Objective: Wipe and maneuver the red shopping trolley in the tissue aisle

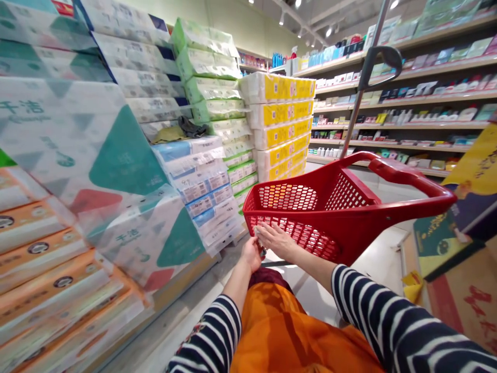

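A red plastic shopping cart (361,223) with a perforated basket stands right in front of me, its handle off to the right. My left hand (251,255) is closed, with its fingers curled at the cart's near left corner. A small dark, greenish thing shows beside its fingers, too little visible to name. My right hand (277,241) lies with its fingers stretched out just beside the left fingertips, in front of the basket wall. I cannot tell whether it touches the cart.
Stacked tissue packs (124,155) rise close on the left. Yellow-and-white packs (283,124) are piled behind the cart. Long shelves of boxes and bottles (404,111) fill the back right. A metal pole (354,116) stands behind the cart, and printed cartons (462,280) stand at the right.
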A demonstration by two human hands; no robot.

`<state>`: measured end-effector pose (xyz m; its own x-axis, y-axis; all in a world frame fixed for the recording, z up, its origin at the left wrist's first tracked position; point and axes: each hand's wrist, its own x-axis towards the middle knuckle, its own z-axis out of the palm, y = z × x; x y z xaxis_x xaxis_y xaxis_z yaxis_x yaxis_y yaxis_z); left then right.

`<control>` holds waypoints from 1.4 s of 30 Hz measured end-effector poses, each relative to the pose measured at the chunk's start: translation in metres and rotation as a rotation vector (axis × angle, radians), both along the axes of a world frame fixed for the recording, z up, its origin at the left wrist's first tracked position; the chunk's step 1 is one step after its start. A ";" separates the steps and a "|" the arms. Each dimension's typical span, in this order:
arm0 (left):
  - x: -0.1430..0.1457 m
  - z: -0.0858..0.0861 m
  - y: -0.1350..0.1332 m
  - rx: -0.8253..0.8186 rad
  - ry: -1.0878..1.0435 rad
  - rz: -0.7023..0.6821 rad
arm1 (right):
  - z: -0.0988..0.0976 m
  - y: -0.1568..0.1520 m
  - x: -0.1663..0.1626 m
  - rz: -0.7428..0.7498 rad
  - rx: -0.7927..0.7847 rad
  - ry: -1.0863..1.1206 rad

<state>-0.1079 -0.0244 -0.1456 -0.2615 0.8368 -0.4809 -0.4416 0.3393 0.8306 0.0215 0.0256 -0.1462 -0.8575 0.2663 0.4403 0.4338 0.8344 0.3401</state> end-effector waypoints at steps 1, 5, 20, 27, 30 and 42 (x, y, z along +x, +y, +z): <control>-0.004 -0.001 0.001 -0.001 0.080 0.007 | 0.005 0.007 -0.002 0.018 0.022 0.000; -0.022 -0.009 0.000 0.004 0.408 0.044 | 0.020 0.035 -0.012 0.033 0.079 0.060; 0.006 -0.021 -0.007 -0.079 1.739 -0.440 | -0.006 0.033 0.026 -0.022 0.013 0.114; 0.021 -0.012 -0.006 0.053 1.857 -0.422 | -0.024 0.040 0.024 -0.002 -0.014 0.103; 0.023 -0.010 -0.006 0.069 1.854 -0.426 | -0.055 0.031 0.033 -0.023 -0.092 0.084; 0.047 0.004 0.000 0.142 1.854 -0.402 | -0.004 0.024 0.050 -0.204 0.053 0.271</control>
<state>-0.0613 -0.0240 -0.1421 -0.1022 0.9734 0.2050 0.9889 0.0772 0.1267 0.0712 0.0498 -0.1497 -0.6384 0.3909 0.6630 0.6707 0.7051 0.2302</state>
